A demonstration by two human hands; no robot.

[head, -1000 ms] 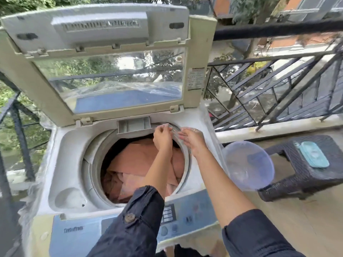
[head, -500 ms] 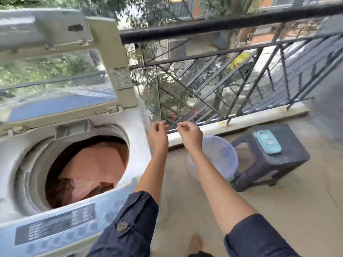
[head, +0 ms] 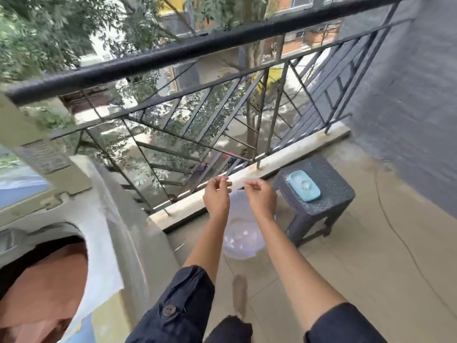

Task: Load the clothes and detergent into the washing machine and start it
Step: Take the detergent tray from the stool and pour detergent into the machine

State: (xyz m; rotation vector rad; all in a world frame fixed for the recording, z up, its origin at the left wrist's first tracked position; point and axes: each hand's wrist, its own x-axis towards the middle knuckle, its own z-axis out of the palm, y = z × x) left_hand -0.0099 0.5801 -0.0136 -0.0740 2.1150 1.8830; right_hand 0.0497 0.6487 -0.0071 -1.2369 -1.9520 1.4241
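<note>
Clothes: orange-pink fabric is seen piled in the drum, lower left; judged soft and light, best gathered by a bunched fold
Washer: lid is raised
Left hand: fingertips are pinched; whether anything is gripped cannot be told
Right hand: pinched likewise, contents cannot be told
Basin: translucent, set on the floor under the hands
Stool: a blue dish is borne on top

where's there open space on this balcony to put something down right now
The floor right of the stool, out to the grey wall, is bare. So is the stool top behind the blue soap dish. It is crowded between the washing machine and the stool: the clear basin sits there, with the left hand and right hand above it.
</note>
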